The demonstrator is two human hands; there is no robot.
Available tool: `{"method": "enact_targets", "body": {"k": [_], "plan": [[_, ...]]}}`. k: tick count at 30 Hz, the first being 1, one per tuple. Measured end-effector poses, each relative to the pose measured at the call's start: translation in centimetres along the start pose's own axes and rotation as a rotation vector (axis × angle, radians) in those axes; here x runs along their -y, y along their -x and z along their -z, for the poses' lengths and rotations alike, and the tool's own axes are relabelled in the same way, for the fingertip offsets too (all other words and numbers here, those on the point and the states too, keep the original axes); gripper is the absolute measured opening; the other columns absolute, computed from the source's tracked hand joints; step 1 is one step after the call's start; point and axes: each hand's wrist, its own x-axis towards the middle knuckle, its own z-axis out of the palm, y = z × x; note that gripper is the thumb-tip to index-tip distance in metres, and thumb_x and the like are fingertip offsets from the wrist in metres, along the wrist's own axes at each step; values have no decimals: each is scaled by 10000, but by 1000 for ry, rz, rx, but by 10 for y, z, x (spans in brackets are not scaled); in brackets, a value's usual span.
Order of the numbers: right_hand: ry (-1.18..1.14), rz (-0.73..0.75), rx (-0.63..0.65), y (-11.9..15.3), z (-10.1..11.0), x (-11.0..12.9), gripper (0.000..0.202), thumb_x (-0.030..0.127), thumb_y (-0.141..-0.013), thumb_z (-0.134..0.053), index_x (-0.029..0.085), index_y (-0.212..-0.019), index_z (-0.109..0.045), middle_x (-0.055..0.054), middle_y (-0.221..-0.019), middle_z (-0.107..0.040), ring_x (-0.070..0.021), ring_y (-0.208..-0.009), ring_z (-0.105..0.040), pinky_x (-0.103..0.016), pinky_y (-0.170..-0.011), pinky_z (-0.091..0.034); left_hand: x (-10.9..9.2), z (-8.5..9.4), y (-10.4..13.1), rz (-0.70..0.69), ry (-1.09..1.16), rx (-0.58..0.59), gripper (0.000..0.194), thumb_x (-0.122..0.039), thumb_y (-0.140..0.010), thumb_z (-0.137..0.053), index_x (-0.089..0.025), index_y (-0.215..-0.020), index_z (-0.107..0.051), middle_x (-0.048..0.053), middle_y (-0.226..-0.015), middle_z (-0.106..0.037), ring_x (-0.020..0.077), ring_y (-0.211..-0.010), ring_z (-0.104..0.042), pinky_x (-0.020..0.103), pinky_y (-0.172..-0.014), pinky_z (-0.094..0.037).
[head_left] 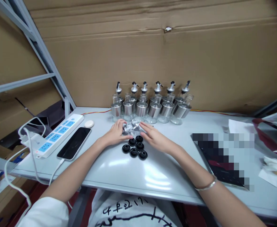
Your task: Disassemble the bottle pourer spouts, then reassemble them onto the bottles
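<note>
Between my two hands lies a small heap of silver pour-spout pieces (131, 126) on the table. My left hand (116, 133) curves round its left side, fingers spread from the thumb. On the right, my right hand (156, 137) has its fingers stretched out and touches or nearly touches the heap. Just below the hands sit several round black stoppers (133, 152) in a loose cluster. Behind the heap stands a front row of glass bottles with steel sleeves (141, 109), their necks bare. The back row carries silver spouts with black tips (157, 86).
A black phone (74, 143) and a white power strip (60, 135) lie at the left, with a round white object (89, 124) beside them. A partly blurred dark flat item (221, 160) lies right. Cardboard (138, 56) walls the back. White cables (55, 171) cross the table's left edge.
</note>
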Motion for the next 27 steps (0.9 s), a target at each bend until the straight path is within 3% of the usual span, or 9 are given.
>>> {"method": "enact_targets", "body": {"k": [4,8,11,14,17,20,23,27], "plan": [[0,41,67,-5,-12,-1,455,290,-934,-322,121,-1334,-458,-179,-1387,-466,-271,-1302,-420,-510,-1066,-343,-2,-13,-8,1,-7,-57,474,-503,-876,-459,-156,-1186,-366,143,-1234,-411,255,-1221,-403,443,-1044,-339],[-32,53,47,-3,-3,4,413,227,-924,-347,129,-1293,-504,-169,-1352,-506,-260,-1272,-457,-500,-1043,-371,-5,-17,-8,7,-6,-65,450,-480,-903,-415,-137,-1189,-365,152,-1244,-404,251,-1243,-371,446,-1060,-320],[-62,3,37,1,11,9,354,220,-918,-384,157,-1212,-570,-144,-1205,-610,-244,-1113,-574,-464,-941,-456,-8,-10,-4,6,-9,-52,389,-428,-920,-394,-150,-1192,-374,147,-1261,-388,249,-1246,-364,458,-1056,-322],[-33,-37,107,5,20,12,313,160,-892,-423,138,-1139,-614,-134,-1065,-651,-227,-969,-611,-400,-855,-486,-14,6,0,-47,-66,-60,304,-363,-903,-444,-175,-1141,-460,132,-1257,-390,262,-1231,-370,459,-1041,-329],[6,-12,157,6,19,14,301,111,-875,-426,137,-1082,-643,-119,-978,-655,-222,-927,-599,-364,-832,-474,-23,22,1,-153,-112,-84,184,-265,-884,-463,-171,-995,-575,102,-1094,-507,238,-1064,-482,398,-943,-401],[13,13,160,5,14,15,313,101,-883,-392,143,-1051,-653,-109,-922,-639,-208,-872,-593,-345,-803,-468,-31,29,2,-210,-22,-9,201,-190,-888,-416,-170,-952,-606,52,-897,-611,164,-814,-561,289,-774,-448],[17,6,152,4,10,15,330,59,-858,-378,135,-1018,-656,-101,-878,-616,-196,-824,-580,-334,-778,-460,-36,23,3,-234,-24,95,223,-185,-887,-401,-161,-949,-614,53,-871,-650,161,-776,-576,268,-733,-435],[6,-10,177,5,7,18,349,-10,-798,-373,138,-914,-668,-72,-807,-592,-176,-763,-559,-320,-752,-447,-41,14,3,-208,-48,171,320,-245,-921,-338,-149,-736,-582,39,-713,-601,150,-677,-528,263,-661,-392]]}}
